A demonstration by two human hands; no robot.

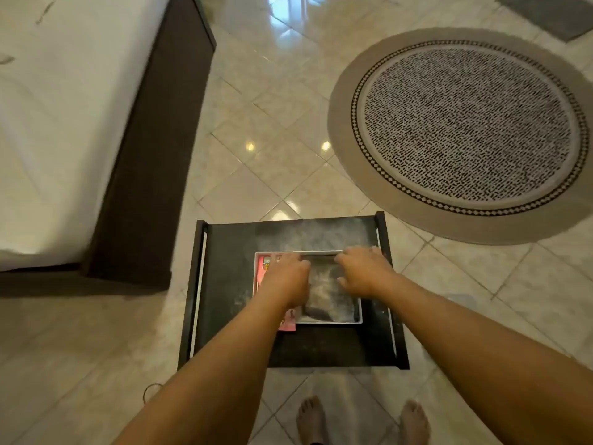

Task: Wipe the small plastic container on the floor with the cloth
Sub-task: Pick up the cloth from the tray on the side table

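The small plastic container (330,300) is clear and rectangular with a pale rim. It lies inside a dusty black tray (224,284) on the tiled floor, and a pink printed item (287,324) sits at its left side. My left hand (285,274) hovers over the container's left part with its fingers spread, holding nothing. My right hand (362,271) is over the far right rim with the fingers apart and the thumb toward the inside. Both hands are blurred. No cloth is visible.
A bed with a white sheet (57,123) and a dark frame (147,162) stands at the left. To the right lies a round patterned rug (465,130). My bare feet (362,422) stand just behind the tray. A thin wire loop (152,390) lies at the lower left.
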